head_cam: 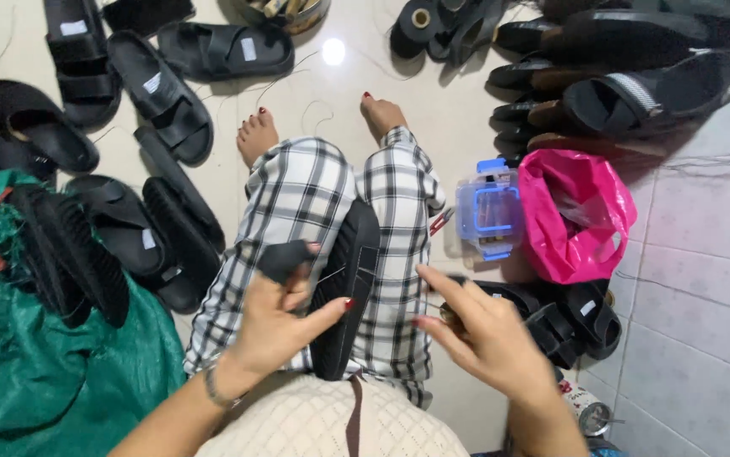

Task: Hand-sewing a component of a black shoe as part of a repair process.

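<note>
A black sandal (349, 283) rests on its edge between my knees, on my checked trousers (301, 199). My left hand (276, 326) grips the sandal's strap and sole, thumb against the sole's edge. A thin thread runs across the sole near my fingers. My right hand (479, 330) hovers just right of the sandal, fingers partly spread, pinching something small that I cannot make out. Both of my bare feet rest on the pale floor ahead.
Several black sandals (162, 97) lie scattered on the floor at left and in a pile at top right (636, 80). A green mesh sack (39, 355) sits at left. A clear blue-latched box (487, 211) and a pink plastic bag (572, 211) stand at right.
</note>
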